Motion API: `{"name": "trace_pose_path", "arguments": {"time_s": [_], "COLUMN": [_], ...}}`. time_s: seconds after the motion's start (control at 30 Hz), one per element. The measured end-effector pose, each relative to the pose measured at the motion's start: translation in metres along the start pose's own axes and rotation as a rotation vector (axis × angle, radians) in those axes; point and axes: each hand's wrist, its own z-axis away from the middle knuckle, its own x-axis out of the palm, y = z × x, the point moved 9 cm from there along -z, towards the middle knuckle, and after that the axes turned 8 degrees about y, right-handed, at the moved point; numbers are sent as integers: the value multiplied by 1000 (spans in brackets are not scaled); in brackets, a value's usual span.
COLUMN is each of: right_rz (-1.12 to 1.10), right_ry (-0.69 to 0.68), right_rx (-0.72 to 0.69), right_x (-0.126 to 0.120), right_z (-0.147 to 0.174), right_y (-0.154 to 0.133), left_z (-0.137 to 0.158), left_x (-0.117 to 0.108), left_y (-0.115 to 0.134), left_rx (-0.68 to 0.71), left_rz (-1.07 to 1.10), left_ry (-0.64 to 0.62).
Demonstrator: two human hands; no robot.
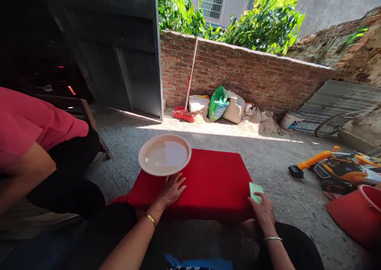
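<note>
A round, pale basin point(165, 171) with clear liquid in it stands at the far left of a red-covered low table point(214, 179). My left hand point(171, 190) lies on the red cover with its fingers spread, its fingertips close to the basin's near rim; whether they touch it I cannot tell. At the table's right edge, my right hand point(263, 210) is closed on a flat, pale green rectangular object point(256, 192) with rounded corners. Its kind is not clear from this angle, and my fingers hide its lower part.
A person in a pink sleeve point(50, 123) sits close on the left. To the right are an orange toy vehicle point(336, 167) and a red bucket point(354, 214). A broom point(186, 114) and several sacks point(218, 103) lean by the brick wall point(238, 73), beside a dark door point(137, 64).
</note>
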Motion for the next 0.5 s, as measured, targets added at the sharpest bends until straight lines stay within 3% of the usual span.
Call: {"name": "trace_pose_path", "arguments": {"time_s": [0.07,0.13,0.23,0.3,0.37,0.43,0.5], "right_rz": [94,110,2,-162,-319,-386,-342], "right_ry": [12,-25,-163,-331,-465,-445,-263], "right_rx": [53,-7,-247,-408,-484,-452,-339], "right_x": [-2,13,51,75,84,77,56], "right_z": [-5,15,79,123,144,126,76], "right_y": [15,-1,-67,-113,-138,-131,-96], "left_z": [-1,-1,-1,0,0,0,0], "left_x": [0,0,-1,-2,-3,-2,-2], "left_y": [1,1,2,2,2,3,4], "left_rx": [0,0,-1,-4,-8,-14,-23], "left_rz": [5,3,-10,-22,-28,-21,-6], "left_ry": [-12,-22,-10,2,1,-14,-33]}}
